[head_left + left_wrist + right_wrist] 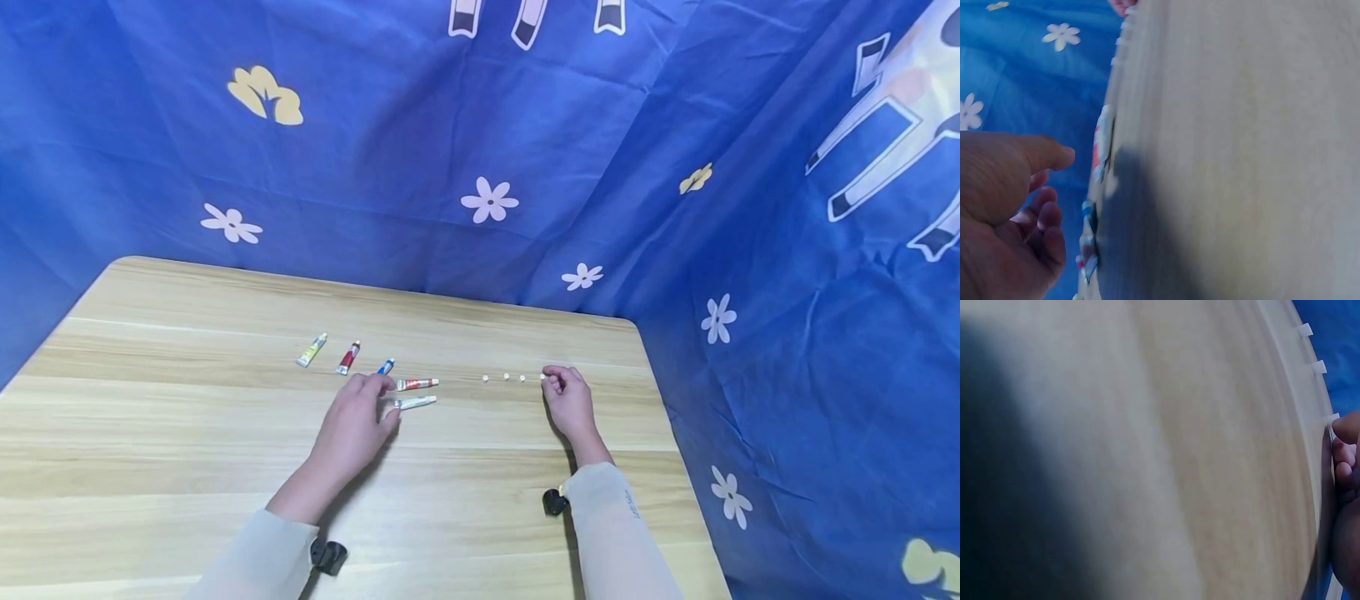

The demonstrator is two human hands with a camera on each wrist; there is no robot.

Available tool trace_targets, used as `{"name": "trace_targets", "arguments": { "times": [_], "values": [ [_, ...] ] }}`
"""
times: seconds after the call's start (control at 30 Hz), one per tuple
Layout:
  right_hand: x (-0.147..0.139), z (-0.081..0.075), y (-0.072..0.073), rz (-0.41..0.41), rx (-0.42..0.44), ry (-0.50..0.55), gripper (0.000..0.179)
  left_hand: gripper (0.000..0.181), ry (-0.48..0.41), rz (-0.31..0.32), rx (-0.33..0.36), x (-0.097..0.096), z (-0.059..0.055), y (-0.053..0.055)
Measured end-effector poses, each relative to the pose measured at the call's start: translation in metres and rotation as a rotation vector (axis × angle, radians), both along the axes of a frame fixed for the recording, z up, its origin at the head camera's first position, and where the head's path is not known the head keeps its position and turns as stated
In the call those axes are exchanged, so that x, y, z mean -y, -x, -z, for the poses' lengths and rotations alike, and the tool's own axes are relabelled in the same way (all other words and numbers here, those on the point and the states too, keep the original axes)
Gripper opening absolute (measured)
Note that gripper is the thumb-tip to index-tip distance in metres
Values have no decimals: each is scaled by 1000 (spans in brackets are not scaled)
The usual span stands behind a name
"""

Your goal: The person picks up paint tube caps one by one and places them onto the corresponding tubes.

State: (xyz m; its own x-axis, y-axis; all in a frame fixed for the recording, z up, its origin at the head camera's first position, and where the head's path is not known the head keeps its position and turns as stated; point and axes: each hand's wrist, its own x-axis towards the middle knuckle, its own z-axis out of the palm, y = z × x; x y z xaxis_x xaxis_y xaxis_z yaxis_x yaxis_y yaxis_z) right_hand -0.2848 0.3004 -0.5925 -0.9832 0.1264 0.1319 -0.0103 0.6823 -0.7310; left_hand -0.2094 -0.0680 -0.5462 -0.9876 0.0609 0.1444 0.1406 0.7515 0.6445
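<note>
My left hand (358,425) hovers over the wooden table with relaxed fingers, nothing held between them. Just beyond its fingertips lie a blue paint tube (386,367), partly covered by the hand, an orange-red tube (417,384) and a white tube (416,402). Farther left are a dark red tube (348,357) and a yellow tube (312,350). On the right, thumb and index finger of my right hand (572,407) pinch a small white cap (543,377) at the table surface. Three similar caps, among them one white cap (506,377), stand in a row to its left.
The light wood table (465,517) has rounded far corners. Blue cloth (360,167) printed with flowers hangs behind it and along the right side. A black wrist device (555,502) sits at the right sleeve and another black device (328,557) at the left sleeve.
</note>
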Motion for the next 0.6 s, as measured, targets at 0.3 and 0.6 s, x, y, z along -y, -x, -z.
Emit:
{"name": "trace_targets", "arguments": {
  "times": [0.3, 0.6],
  "values": [
    [3, 2, -1, 5, -1, -28, 20, 42, 17, -130, 36, 35, -9, -6],
    [4, 1, 0, 23, 19, -25, 15, 44, 71, -157, 104, 50, -1, -10]
  ]
}}
